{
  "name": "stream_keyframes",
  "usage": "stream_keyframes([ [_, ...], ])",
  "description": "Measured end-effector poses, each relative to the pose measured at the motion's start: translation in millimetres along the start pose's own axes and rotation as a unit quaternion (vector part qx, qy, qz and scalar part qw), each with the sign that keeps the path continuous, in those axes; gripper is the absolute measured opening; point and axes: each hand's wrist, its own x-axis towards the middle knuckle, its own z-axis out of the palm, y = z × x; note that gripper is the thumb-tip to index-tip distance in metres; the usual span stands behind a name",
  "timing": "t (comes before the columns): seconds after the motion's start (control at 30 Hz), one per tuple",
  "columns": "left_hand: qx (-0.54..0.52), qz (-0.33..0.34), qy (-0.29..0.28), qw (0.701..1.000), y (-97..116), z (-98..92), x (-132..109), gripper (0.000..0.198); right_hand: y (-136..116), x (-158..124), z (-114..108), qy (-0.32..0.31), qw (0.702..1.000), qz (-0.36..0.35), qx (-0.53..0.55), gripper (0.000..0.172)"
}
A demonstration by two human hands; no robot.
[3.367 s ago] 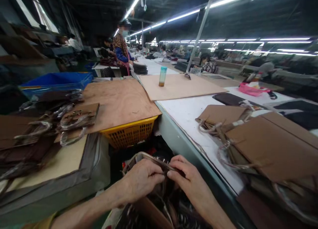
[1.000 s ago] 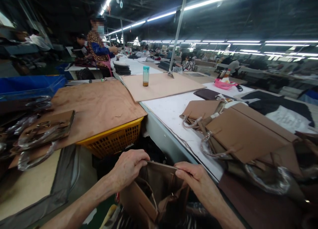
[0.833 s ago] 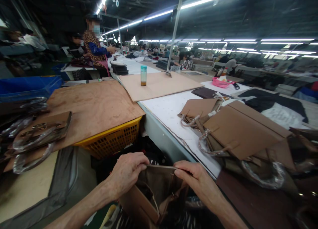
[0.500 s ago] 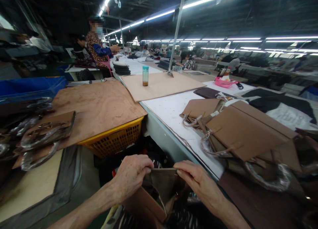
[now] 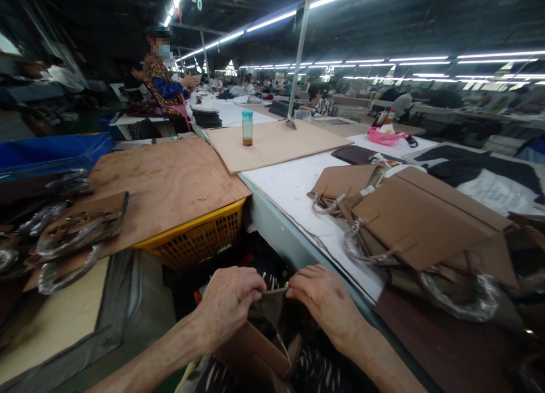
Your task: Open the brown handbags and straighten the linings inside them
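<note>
In the head view, the person's left hand [image 5: 232,302] pinched the upper edge of a brown bag [image 5: 255,347] between thumb and fingers, and the right hand [image 5: 321,299] pinched the same edge a little farther right. A short stretch of that edge ran between the two hands. The bag sat at the near middle of the scene, below the hands, its mouth facing up and a brown panel slanting across its near side; its lower part was dark and hard to make out. Patterned cloth [image 5: 315,370] showed just beside it.

To the right ran a counter [image 5: 289,183] with a white covering, where several brown bags [image 5: 421,217] lay heaped, their handles wrapped in clear plastic. Farther along, a bottle [image 5: 247,129] with a turquoise cap stood upright on a tan board [image 5: 276,146], and a pink basket [image 5: 385,137] rested to the far right.

On the left, a plywood sheet [image 5: 170,171] lay over a yellow crate [image 5: 200,234]. More bags [image 5: 85,217] with wrapped handles were piled at its near left, with a blue bin [image 5: 55,154] beyond them. A masked co-worker [image 5: 166,92] stood at the far left of the counter.
</note>
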Motion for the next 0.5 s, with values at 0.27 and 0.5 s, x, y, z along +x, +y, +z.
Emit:
stream_keyframes([
  [0.27,-0.041,-0.013,0.017,0.999,-5.7,2.4,2.6,0.024,-33.8,19.5,11.6,-0.036,0.998,-0.004,0.043,0.022],
  [0.5,-0.069,-0.046,0.021,0.996,-6.3,-7.2,-9.2,0.021,-39.3,20.2,14.1,-0.024,0.998,0.011,0.064,0.019],
])
